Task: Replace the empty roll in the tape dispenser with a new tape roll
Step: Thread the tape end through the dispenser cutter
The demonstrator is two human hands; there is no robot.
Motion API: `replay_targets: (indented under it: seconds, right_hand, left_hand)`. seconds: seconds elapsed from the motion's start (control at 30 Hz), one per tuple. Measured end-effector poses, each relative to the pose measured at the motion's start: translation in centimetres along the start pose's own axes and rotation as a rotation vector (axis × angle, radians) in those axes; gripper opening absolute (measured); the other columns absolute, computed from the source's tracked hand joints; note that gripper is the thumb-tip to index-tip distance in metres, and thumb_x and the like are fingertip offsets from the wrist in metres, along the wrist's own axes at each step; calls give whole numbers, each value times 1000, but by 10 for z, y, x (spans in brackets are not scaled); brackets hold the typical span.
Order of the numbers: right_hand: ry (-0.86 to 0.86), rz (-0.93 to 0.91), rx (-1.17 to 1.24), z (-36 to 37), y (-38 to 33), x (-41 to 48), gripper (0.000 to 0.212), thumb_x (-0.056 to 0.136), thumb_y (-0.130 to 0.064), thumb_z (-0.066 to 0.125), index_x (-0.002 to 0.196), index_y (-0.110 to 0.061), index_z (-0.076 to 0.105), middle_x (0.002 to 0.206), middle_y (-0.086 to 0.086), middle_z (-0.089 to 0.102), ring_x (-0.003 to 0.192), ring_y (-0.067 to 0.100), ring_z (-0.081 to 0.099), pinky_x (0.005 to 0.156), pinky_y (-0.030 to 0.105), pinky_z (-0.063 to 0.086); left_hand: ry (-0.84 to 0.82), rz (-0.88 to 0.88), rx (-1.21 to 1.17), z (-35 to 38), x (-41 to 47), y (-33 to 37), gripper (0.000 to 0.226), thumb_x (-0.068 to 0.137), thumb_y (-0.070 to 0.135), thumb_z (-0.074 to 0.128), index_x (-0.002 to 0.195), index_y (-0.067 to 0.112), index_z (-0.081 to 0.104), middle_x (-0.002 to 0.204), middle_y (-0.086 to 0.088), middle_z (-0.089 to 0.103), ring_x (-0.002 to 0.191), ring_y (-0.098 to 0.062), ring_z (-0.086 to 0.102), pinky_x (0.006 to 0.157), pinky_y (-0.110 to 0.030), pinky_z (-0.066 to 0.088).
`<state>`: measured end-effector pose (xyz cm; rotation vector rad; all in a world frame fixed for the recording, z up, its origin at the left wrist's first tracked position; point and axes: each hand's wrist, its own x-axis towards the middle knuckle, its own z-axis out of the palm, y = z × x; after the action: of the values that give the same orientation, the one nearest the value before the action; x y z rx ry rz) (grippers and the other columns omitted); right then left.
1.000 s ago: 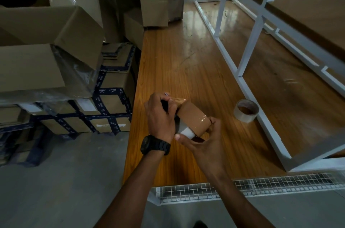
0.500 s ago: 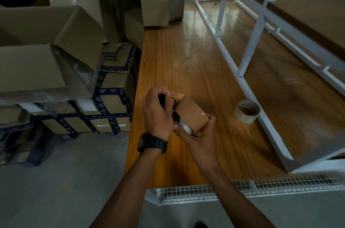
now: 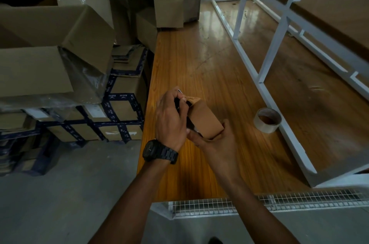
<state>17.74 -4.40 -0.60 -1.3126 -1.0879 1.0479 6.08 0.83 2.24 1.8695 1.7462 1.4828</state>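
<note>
Above the wooden table (image 3: 199, 64) I hold a black tape dispenser (image 3: 190, 123) with a full brown tape roll (image 3: 205, 120) on it. My left hand (image 3: 169, 120), a black watch on its wrist, grips the dispenser's upper end, where a loose flap of brown tape sticks out by its fingertips. My right hand (image 3: 215, 142) cups the roll from below, thumb on the near side. Most of the dispenser is hidden by my hands and the roll. The empty cardboard core (image 3: 267, 120) lies on the table to the right, beside the shelf frame.
A white metal shelf frame (image 3: 279, 48) with wooden boards runs along the table's right side. Stacked cardboard boxes (image 3: 60, 54) crowd the left edge and the far end. A wire mesh tray (image 3: 259, 201) lines the near edge, with grey floor at the left.
Both hands with the dispenser and roll have shifted slightly up and to the left. The white rim seen under the roll earlier is now covered by my hands.
</note>
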Motion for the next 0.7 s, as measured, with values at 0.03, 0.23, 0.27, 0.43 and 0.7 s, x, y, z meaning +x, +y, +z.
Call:
replay_targets:
  seconds: [0.03, 0.23, 0.27, 0.43, 0.7]
  right_hand:
    - [6, -56, -89, -1, -3, 0, 57, 61, -45, 91, 101, -41, 51, 97, -7, 70, 85, 5, 69, 70, 29, 61]
    - [-66, -115, -186, -6, 0, 1, 47, 69, -36, 88, 107, -21, 64, 88, -10, 72, 75, -1, 68, 55, 13, 51]
    - [-90, -91, -168, -6, 2, 2, 43, 71, -33, 88, 105, -23, 63, 88, -10, 72, 75, -2, 68, 55, 12, 50]
    - [-302, 147, 25, -17, 3, 13, 62, 78, -55, 73, 132, -34, 51, 120, -13, 66, 101, 4, 67, 85, 32, 59]
    - [-547, 266, -62, -36, -4, 49, 30, 90, -47, 64, 116, -36, 54, 112, -6, 65, 101, 13, 64, 84, 38, 55]
  left_hand:
    - [4, -8, -1, 0, 0, -1, 12, 100, 13, 51, 108, 8, 58, 127, -6, 63, 119, -25, 58, 98, -42, 48]
    - [-28, -48, 18, 2, 3, 1, 11, 100, 13, 51, 107, 9, 58, 117, -6, 66, 116, -25, 58, 88, -35, 49]
    - [-44, -42, 17, 3, 4, 1, 10, 100, 12, 51, 105, 9, 58, 115, -7, 67, 115, -25, 59, 87, -34, 49]
    - [-159, 23, 27, 0, 8, -9, 12, 100, 13, 51, 107, 10, 60, 117, -6, 66, 113, -21, 59, 92, -36, 51]
    - [-337, 56, -44, 12, 14, -18, 10, 99, 11, 55, 96, 7, 64, 122, 2, 59, 110, -2, 51, 85, 4, 32]
